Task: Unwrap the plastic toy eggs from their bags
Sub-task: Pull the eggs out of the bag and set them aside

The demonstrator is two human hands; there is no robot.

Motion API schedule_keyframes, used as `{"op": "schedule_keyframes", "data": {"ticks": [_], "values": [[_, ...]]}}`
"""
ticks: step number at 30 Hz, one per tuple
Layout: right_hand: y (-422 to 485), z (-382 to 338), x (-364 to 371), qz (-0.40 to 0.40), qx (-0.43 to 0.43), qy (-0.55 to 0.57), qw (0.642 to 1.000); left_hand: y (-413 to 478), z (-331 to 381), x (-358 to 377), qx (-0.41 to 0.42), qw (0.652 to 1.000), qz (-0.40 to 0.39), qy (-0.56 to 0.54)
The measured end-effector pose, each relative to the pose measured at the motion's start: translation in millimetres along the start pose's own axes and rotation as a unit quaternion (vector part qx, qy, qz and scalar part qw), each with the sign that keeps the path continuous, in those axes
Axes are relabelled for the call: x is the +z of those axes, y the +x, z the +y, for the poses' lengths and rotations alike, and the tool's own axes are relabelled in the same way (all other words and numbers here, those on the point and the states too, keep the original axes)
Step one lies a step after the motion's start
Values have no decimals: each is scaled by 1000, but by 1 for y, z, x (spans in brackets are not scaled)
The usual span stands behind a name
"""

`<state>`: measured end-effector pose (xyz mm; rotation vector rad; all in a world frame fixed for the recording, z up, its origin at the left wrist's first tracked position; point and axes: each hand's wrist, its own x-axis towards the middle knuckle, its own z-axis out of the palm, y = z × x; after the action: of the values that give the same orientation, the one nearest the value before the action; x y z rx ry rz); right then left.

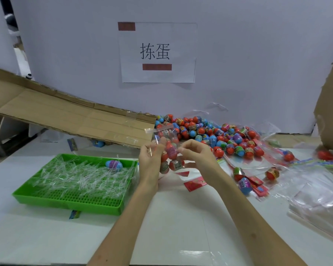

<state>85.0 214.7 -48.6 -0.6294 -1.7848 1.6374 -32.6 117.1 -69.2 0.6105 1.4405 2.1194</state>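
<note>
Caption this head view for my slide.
Left hand and right hand hold a clear bag of toy eggs beside a green tray.

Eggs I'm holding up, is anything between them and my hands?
Yes. The clear plastic bag encloses the eggs, so the left hand and right hand hold them only through its film. Nothing else visible intervenes.

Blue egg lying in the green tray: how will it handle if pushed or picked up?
Likely rolls: the blue egg is rounded and lies on its side. The loose plastic strips under it in the green tray would probably damp that. Its glossy shell looks hard and perhaps slippery; probably light.
</note>
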Motion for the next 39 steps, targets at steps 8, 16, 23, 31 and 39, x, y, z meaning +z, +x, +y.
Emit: {"op": "schedule_keyframes", "data": {"ticks": [8, 16, 23, 31, 39], "values": [[2, 1, -11, -21, 86, 49, 995, 6, -1, -6, 6, 997, 81, -15], [3, 2, -2, 12, 12, -57, 998, 4, -3, -4, -6, 999, 37, -15], [5, 7, -9, 121, -16, -102, 987, 3, 0, -4, -12, 999, 23, -21], [-7, 3, 17, 222, -377, -273, 856, -9, 1, 7, 107, 991, -41, 73], [-11, 2, 21, 192, -395, -311, 843, -18, -2, 11, 200, 963, -91, 155]]}}
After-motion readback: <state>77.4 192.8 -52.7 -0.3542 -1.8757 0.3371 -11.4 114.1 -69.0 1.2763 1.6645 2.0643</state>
